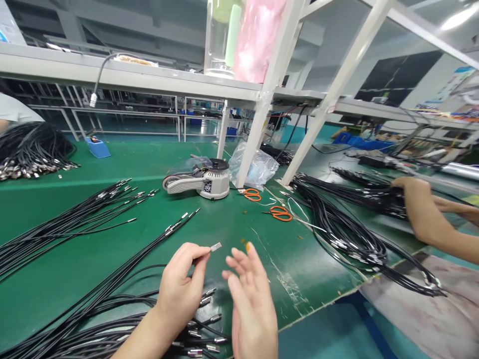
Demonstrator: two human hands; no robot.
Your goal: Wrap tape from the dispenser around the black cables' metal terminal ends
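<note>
My left hand (183,279) pinches a black cable near its end, and the silvery connector (216,247) sticks out past the fingertips. Close by on the right, my right hand (250,299) is held up with its fingers apart and nothing in them. A small yellow-orange piece (247,247) shows at the tip of one of its fingers. Below my left hand lies a bundle of black cables (123,324) with metal ends. Another thin bunch of cables (149,247) runs diagonally across the green table (224,224).
A round tape dispenser (213,182) stands at the table's middle. Right of it lie two orange-handled scissors (280,214) near a shelf post (258,124). More cable bundles (344,224) spread to the right, where another person's arm (430,219) reaches in. A blue box (98,147) sits far left.
</note>
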